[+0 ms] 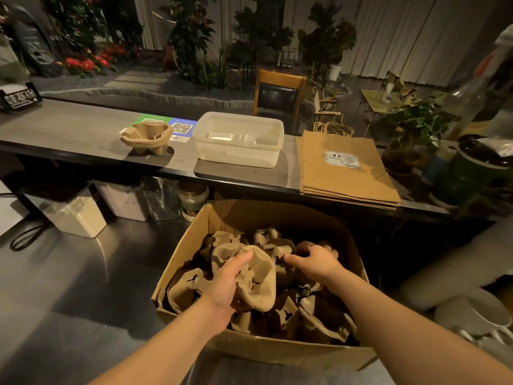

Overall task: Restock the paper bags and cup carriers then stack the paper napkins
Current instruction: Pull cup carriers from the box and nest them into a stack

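Both hands are down in the box (194,234), an open cardboard one sitting on the steel worktop (83,287) and heaped with loose pulp cup carriers. The left hand (227,284) grips a carrier (259,279) at the top of the heap, thumb laid over its upper face and fingers curled beneath it, the piece tilted up toward the camera. The right hand (313,259) reaches further into the pile on the right, thumb pointing left, fingers bent down among the carriers; whether they actually hold one, I cannot tell, the tips are buried. Up on the dark wooden counter (69,126) behind the box, a small stack of carriers (147,137) stands on a QR-code card (181,129). Just right of it sits a translucent plastic tub (238,140), with something white lying inside. Further right, the paper bags (344,168) lie flat in a neat stack, handles pointing away, a white sticker on the top one, their near edge overhanging the counter. Jars (191,198) and containers stand tucked under the counter ledge.
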`<state>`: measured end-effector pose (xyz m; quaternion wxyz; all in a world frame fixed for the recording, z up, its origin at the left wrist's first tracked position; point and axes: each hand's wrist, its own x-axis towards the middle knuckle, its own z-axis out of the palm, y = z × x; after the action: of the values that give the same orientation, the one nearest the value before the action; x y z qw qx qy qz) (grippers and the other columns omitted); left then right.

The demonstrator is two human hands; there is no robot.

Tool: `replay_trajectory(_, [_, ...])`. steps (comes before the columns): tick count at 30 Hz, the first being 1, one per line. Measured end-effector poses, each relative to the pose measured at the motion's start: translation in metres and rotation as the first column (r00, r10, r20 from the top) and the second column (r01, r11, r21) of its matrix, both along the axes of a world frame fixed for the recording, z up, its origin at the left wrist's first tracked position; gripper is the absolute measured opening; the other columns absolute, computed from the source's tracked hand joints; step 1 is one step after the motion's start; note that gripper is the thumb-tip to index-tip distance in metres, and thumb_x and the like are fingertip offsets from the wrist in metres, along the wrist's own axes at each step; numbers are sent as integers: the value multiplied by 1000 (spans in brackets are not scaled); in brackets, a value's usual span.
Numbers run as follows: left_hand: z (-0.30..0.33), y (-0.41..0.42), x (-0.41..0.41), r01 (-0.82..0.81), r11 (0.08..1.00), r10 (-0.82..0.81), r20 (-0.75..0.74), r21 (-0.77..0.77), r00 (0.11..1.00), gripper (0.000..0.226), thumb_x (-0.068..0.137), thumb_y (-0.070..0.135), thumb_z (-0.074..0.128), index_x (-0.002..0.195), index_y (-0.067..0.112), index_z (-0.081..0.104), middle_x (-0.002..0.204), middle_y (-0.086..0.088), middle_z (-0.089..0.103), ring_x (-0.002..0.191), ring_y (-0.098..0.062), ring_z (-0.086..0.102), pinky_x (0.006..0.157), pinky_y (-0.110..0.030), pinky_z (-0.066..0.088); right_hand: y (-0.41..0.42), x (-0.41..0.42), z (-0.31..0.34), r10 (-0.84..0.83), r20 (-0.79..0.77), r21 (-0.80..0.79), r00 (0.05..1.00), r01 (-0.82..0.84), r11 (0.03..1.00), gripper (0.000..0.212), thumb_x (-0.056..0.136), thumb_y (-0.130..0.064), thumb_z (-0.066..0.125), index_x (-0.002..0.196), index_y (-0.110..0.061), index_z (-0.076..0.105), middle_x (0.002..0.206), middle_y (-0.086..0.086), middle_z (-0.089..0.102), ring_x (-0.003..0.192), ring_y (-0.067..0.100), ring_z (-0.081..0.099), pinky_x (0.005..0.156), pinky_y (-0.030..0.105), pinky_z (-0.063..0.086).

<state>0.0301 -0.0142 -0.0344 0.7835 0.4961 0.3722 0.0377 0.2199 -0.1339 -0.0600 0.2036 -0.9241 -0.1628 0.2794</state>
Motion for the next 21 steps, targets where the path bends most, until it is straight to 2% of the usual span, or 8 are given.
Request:
replay_trajectory(2, [1,0,0,-6,1000,6,-1,-8,1000,60,78,65,63,128,33,65,125,-4,71,118,-28,64,98,-46,51,0,-3,-3,32,-51,41,998,-30,999,61,93,-54,65,145,-24,52,142,3,56,137,26,47,115,44,42])
replay_trajectory(5, [3,-1,-2,-20,1000,20,6,-22,1000,62,79,64,63,131,32,63,125,-4,71,117,-28,64,91,-41,52,-2,-5,-17,62,-54,74,997,-58,996,35,89,-57,65,118,-39,65,114,-7,70,122,24,61,100,38,48])
replay_trajectory(7, [4,1,-3,-43,998,43,4,-48,999,68,73,65,65,132,32,62,126,-6,70,117,-30,65,89,-43,53,-8,4,-39,29,-57,140,998,-21,990,42,82,-67,61,118,-45,63,118,-9,69,132,30,55,94,39,46])
replay_trajectory(9, [4,3,-5,-75,992,76,4,-97,997,67,72,64,67,131,32,61,126,-9,70,116,-33,66,85,-46,56,-14,6,-51,14,-22,217,1000,-9,976,45,82,-67,60,124,-49,60,130,-10,64,137,26,50,100,47,53])
replay_trajectory(12, [3,7,-5,-108,977,110,3,-184,994,55,85,60,67,132,31,62,128,-12,69,116,-38,65,82,-51,59,-23,-23,-21,-40,91,298,995,11,955,35,95,-51,60,130,-42,62,148,-4,51,141,21,45,108,50,49])
replay_trajectory(13, [2,8,-5,-116,970,118,-5,-212,993,51,89,58,65,132,31,62,128,-13,68,117,-39,65,84,-54,59,-26,-30,-15,-60,139,332,988,10,943,31,98,-44,60,128,-39,64,145,-5,52,138,19,47,109,47,49])
replay_trajectory(16, [-1,11,-3,-122,953,120,-27,-276,992,50,91,57,66,132,29,64,128,-16,70,117,-43,65,89,-63,58,-37,-47,-1,-74,227,463,971,-41,885,23,100,-23,62,121,-32,68,122,-17,59,115,3,56,97,22,48])
replay_trajectory(21, [3,11,1,-90,942,83,-35,-324,996,45,93,52,67,129,24,66,125,-20,71,114,-49,65,90,-70,55,-53,-64,6,-5,427,525,904,-244,815,42,93,-1,67,111,-38,70,120,-19,59,121,-2,49,102,15,44])
